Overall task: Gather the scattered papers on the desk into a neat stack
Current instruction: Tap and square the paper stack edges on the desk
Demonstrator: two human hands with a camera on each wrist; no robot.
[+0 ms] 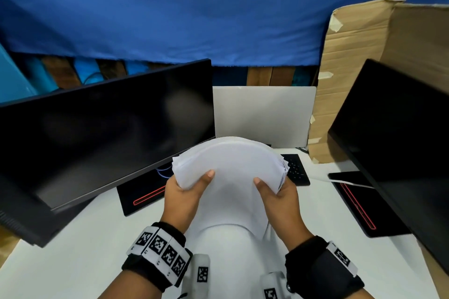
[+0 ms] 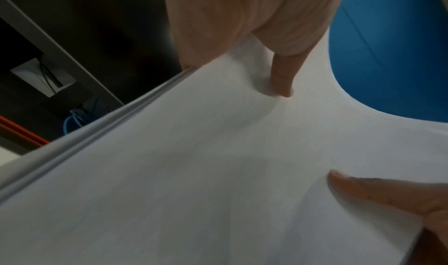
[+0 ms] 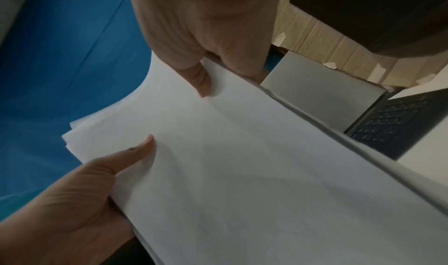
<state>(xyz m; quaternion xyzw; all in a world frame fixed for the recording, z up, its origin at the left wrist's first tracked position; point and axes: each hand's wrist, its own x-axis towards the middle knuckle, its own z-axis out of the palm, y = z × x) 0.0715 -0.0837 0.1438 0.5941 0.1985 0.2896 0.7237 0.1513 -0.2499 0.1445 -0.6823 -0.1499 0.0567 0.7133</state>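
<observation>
The desk [image 1: 85, 250] is white, with two dark screens on it. The papers [image 1: 230, 165] are up in the air above it, bent over at the top. The left hand [image 1: 184, 196] and right hand [image 1: 279, 199] each pinch one side. I think tapping the bottom edge on the desk would line them up.

A bowed stack of white papers [image 1: 228, 167] is gripped at its sides by the left hand [image 1: 183, 195] and right hand [image 1: 279, 198], thumbs on top, above the white desk [image 1: 80, 257], between two dark monitors.
</observation>
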